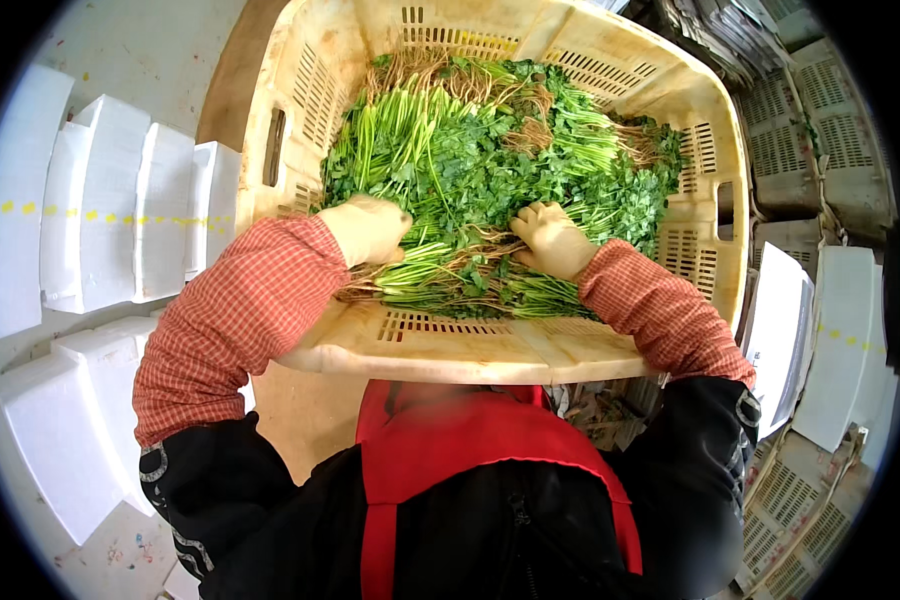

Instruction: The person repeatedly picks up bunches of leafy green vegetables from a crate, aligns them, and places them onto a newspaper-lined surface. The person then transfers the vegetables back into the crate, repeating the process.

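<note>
A cream plastic crate (435,356) stands before me, holding many bunches of rooted leafy greens (465,150) that look like coriander or leaf celery. Both my hands wear cream gloves and reach over the near rim. My left hand (367,229) is curled at the near left, against the pale stems of one bunch (420,266); its fingertips are partly hidden. My right hand (553,240) lies right of the middle, fingers bent down around thin brown roots (499,244). Below it more stems (547,296) lie along the crate's near wall.
White foam boxes (112,202) stand in a row at the left, with more foam pieces (75,420) below. Slotted crates (784,142) are stacked at the right, beside an upright foam box (844,345). A brown board (307,412) lies under the crate.
</note>
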The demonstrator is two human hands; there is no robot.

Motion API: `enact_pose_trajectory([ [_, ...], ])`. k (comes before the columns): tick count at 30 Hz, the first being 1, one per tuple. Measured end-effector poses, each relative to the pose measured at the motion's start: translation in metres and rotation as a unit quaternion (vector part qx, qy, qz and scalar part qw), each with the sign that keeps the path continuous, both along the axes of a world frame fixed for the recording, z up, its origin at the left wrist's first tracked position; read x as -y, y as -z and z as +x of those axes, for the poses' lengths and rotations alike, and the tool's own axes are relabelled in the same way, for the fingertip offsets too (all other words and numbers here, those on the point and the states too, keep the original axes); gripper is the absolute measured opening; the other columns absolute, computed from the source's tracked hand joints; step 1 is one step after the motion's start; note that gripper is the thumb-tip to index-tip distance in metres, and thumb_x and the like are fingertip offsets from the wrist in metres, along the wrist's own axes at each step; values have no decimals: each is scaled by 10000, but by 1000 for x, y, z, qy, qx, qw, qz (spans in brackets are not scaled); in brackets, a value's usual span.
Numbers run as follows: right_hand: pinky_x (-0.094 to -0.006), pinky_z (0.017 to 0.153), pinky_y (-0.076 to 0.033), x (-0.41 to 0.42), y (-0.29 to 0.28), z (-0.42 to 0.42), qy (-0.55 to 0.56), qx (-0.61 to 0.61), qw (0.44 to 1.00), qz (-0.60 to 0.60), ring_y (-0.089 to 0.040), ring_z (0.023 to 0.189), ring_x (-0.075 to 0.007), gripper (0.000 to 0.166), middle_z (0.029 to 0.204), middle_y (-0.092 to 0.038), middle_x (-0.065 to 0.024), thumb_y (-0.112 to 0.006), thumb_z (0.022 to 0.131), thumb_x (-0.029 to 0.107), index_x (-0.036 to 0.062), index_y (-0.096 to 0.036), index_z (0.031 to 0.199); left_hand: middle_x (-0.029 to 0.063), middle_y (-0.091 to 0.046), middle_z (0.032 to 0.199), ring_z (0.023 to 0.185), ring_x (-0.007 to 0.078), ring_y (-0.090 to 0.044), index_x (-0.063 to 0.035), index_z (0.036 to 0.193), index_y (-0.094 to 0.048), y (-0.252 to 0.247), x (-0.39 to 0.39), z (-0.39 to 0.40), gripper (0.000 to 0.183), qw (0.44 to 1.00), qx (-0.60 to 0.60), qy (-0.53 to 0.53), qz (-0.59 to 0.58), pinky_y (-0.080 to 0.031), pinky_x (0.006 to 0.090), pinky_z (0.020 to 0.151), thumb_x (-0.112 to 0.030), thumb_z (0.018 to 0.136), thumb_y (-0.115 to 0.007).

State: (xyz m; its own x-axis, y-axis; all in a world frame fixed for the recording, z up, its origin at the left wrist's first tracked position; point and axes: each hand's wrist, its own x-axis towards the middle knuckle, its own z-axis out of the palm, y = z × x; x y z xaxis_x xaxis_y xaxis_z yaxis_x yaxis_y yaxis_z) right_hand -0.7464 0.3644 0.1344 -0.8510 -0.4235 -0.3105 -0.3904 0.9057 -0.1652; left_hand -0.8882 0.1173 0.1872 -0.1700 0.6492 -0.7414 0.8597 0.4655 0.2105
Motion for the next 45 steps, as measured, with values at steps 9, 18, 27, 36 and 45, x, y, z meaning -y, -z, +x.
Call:
enact_pose_trajectory([
  [9,-356,761,-455,21,-7,12,-101,-109,988,32,-566,898,-251,519,942,-588,-112,-719,705,226,-3,-563,1144,184,-505,1229,1009,292,-575,-22,1341,-432,39,-34,23,603,982,-75,92,144,-477,395,883,-322,861,-639],
  [18,-423,957,-368,48,-14,9,-43,74,994,62,-490,1106,-290,774,1150,-541,-159,-673,756,531,-16,-492,1274,179,-437,1410,1264,387,-453,-45,1362,-466,57,-30,33,798,966,-46,44,-251,-352,630,999,-352,708,-804],
  [27,-472,1015,-345,67,-6,11,9,77,992,97,-469,1139,-300,705,1154,-532,-153,-754,683,476,15,-548,1175,260,-476,1346,1220,417,-485,29,1336,-463,60,-40,32,756,960,-70,119,-243,-360,646,976,-235,712,-801],
  [36,-418,913,-396,57,-12,3,27,115,991,68,-512,1008,-266,393,989,-551,-110,-734,717,286,45,-603,998,303,-464,1338,1229,448,-471,54,1310,-486,59,-45,27,665,952,-46,121,-276,-351,598,1009,-176,751,-763],
  [45,-433,990,-388,-19,-59,41,57,-40,957,-281,-547,1142,-327,295,1182,-608,-176,-728,673,178,8,-627,892,282,-537,1267,1176,430,-527,42,1242,-560,53,-45,31,561,935,-51,205,-286,-386,597,976,-214,775,-738],
])
